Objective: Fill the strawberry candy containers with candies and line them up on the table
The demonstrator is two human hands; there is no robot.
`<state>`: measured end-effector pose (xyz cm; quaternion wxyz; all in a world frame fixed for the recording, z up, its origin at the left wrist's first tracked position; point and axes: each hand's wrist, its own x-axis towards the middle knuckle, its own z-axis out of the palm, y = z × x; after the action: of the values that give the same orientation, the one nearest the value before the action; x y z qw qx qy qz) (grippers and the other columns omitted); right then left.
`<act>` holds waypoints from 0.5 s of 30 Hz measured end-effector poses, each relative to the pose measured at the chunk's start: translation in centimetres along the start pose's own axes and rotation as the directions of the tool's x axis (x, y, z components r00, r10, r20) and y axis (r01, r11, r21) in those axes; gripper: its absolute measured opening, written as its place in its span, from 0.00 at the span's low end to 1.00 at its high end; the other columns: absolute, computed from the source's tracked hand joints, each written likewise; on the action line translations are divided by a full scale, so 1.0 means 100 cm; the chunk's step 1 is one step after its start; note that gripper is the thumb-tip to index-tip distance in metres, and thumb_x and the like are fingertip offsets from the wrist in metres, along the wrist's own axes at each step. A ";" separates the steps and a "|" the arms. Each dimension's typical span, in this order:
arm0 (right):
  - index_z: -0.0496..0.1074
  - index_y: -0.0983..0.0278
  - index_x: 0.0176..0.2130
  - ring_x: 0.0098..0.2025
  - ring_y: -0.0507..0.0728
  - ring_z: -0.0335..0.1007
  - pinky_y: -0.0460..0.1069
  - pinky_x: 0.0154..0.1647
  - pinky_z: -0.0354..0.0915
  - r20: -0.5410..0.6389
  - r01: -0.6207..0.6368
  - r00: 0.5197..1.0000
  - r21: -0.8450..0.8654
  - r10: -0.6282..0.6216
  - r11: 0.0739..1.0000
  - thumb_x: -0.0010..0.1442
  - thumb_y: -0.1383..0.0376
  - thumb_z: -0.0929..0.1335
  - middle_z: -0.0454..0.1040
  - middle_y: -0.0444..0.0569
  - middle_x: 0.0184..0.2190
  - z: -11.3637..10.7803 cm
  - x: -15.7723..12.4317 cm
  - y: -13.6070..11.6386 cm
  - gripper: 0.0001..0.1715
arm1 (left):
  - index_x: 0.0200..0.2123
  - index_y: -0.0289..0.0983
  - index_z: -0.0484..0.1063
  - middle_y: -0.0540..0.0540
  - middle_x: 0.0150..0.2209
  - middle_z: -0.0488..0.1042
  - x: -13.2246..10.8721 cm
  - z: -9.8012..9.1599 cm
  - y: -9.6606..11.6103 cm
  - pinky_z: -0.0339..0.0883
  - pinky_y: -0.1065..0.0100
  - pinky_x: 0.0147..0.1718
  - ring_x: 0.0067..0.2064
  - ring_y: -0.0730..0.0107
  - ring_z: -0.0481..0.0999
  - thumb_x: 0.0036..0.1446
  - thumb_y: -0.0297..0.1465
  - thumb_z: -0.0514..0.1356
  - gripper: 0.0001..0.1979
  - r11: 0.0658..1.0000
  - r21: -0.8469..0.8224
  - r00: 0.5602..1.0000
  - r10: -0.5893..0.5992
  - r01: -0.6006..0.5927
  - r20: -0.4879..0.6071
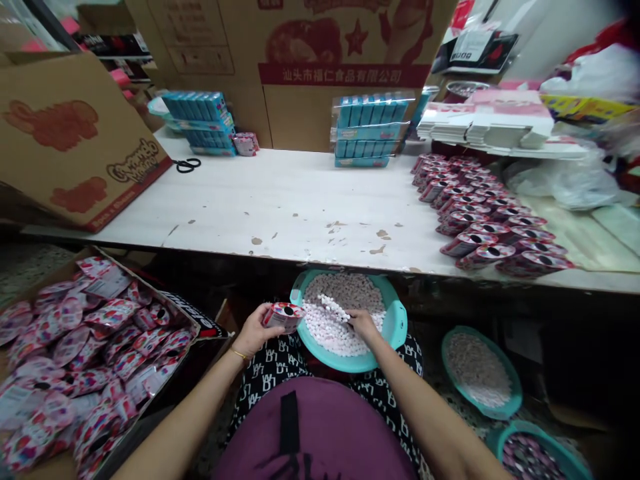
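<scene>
My left hand (251, 335) is closed around a small red and pink printed packet (283, 320) with a dark round hole in its top. It holds the packet upright at the left rim of a turquoise basin (399, 321). White pellets (325, 332) fill much of the basin, which rests on my lap. Over the pellets, my right hand (364, 324) grips what looks like a scoop, heaped with white pellets (334, 308). The fingers and the load hide most of the scoop. The heaped end points left, a short way from the packet.
A carton of similar packets (110, 333) stands at left. Filed rows of packets (480, 213) stand on the white table (300, 207) at right. Scissors (187, 165), blue wrapped boxes (373, 130) and large cartons (350, 40) lie further back. Another pellet basin (477, 370) sits at lower right.
</scene>
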<state>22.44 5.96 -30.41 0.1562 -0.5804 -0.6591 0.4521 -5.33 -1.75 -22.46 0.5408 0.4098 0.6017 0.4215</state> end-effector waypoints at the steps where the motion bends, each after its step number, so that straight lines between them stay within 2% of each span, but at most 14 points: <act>1: 0.75 0.70 0.34 0.21 0.50 0.62 0.43 0.23 0.58 0.003 -0.001 1.000 0.029 0.001 1.000 0.43 0.73 0.59 0.73 0.46 0.21 -0.010 -0.002 -0.002 0.21 | 0.43 0.35 0.64 0.44 0.42 0.72 0.005 0.004 0.001 0.63 0.61 0.46 0.43 0.63 0.72 0.35 0.31 0.66 0.28 0.998 0.048 0.999 0.034 -0.034 0.016; 5: 0.75 0.69 0.36 0.21 0.49 0.60 0.43 0.22 0.56 0.019 0.015 1.000 0.098 -0.017 0.995 0.43 0.70 0.60 0.72 0.45 0.21 -0.054 -0.017 -0.021 0.22 | 0.44 0.35 0.66 0.43 0.43 0.71 0.027 0.028 0.004 0.61 0.61 0.48 0.45 0.62 0.70 0.37 0.29 0.64 0.26 0.971 0.183 0.987 0.143 -0.153 0.067; 7: 0.76 0.68 0.34 0.21 0.49 0.59 0.43 0.22 0.55 0.067 0.064 0.995 0.064 -0.069 0.996 0.44 0.70 0.60 0.72 0.44 0.20 -0.076 -0.025 -0.038 0.20 | 0.42 0.34 0.68 0.43 0.42 0.72 0.037 0.044 0.005 0.61 0.62 0.48 0.44 0.62 0.70 0.37 0.27 0.63 0.23 0.956 0.225 0.982 0.181 -0.188 0.054; 9: 0.76 0.66 0.30 0.23 0.49 0.61 0.43 0.24 0.54 0.120 0.149 0.983 -0.063 -0.141 0.987 0.45 0.71 0.60 0.72 0.44 0.21 -0.095 -0.032 -0.057 0.18 | 0.41 0.34 0.68 0.44 0.41 0.71 0.045 0.060 0.002 0.61 0.63 0.47 0.43 0.63 0.71 0.37 0.25 0.61 0.21 0.947 0.237 0.976 0.210 -0.216 0.051; 11: 0.75 0.64 0.26 0.27 0.50 0.65 0.43 0.27 0.55 0.157 0.212 0.972 -0.271 -0.174 0.939 0.46 0.72 0.59 0.73 0.45 0.23 -0.108 -0.039 -0.077 0.16 | 0.41 0.34 0.68 0.44 0.41 0.71 0.050 0.073 -0.002 0.62 0.64 0.47 0.43 0.63 0.70 0.38 0.24 0.61 0.21 0.942 0.238 0.971 0.229 -0.238 0.068; 15: 0.75 0.62 0.27 0.34 0.55 0.68 0.45 0.31 0.56 0.160 0.158 0.985 -0.657 -0.069 0.737 0.46 0.74 0.60 0.75 0.49 0.28 -0.114 -0.045 -0.115 0.16 | 0.41 0.35 0.68 0.45 0.42 0.70 0.052 0.088 -0.012 0.61 0.63 0.48 0.45 0.64 0.69 0.38 0.21 0.59 0.21 0.924 0.281 0.965 0.243 -0.260 0.094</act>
<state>24.79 7.52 -13.83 -0.0760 -0.5269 -0.8197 0.2115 2.99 3.39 -25.76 0.4330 0.5706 0.5839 0.3821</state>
